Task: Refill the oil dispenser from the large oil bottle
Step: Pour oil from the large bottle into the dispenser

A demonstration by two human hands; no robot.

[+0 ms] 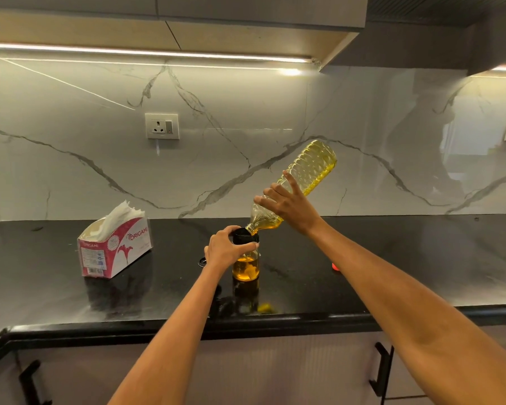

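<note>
A small glass oil dispenser with a black collar stands on the black countertop, partly filled with amber oil. My left hand grips its black top. My right hand holds the large clear oil bottle around its shoulder, tilted steeply with its base up and to the right. The bottle's open mouth rests at the dispenser's opening. Yellow oil fills the lower side of the tilted bottle.
An opened red and white tissue box stands to the left on the countertop. A red cap lies to the right of the dispenser, and a small black ring-shaped part lies just left of it. A wall socket sits on the marble backsplash.
</note>
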